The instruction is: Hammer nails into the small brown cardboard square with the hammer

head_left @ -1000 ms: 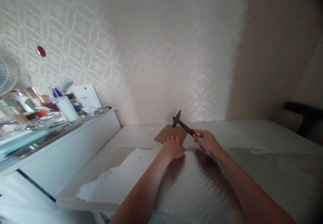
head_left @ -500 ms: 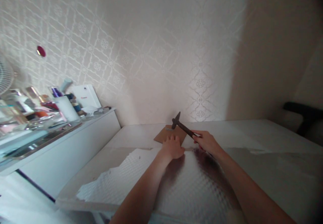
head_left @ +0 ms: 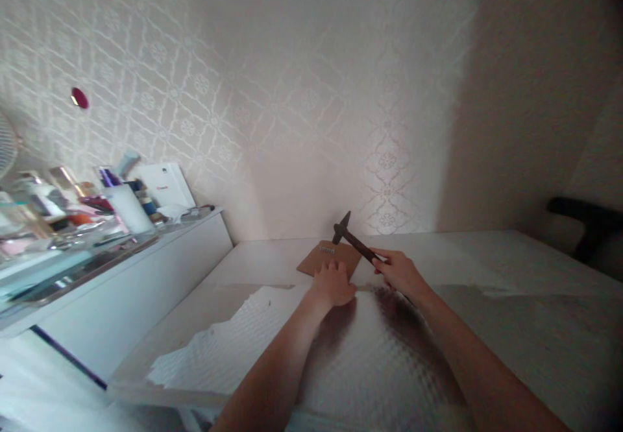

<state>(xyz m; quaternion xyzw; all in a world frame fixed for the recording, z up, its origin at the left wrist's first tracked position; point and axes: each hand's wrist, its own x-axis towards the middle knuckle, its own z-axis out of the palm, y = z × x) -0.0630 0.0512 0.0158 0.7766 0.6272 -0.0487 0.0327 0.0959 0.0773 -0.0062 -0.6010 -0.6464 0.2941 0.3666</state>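
A thin brown board lies on the white table against the wall. My left hand rests flat on its near part with the fingers stretched out. Near the board's far edge sits a small pale metal strip, too small to make out fully. My right hand is wrapped round the handle of a dark hammer. The hammer's head hangs just above the board, to the right of the strip, with its pointed end up.
A white quilted sheet covers part of the table under my forearms. On the left, a white cabinet carries bottles, a white box and other clutter. A black chair part stands at the right.
The hammer head has risen slightly and shifted a little to the right, away from the metal strip. My left hand and the board have stayed in place.
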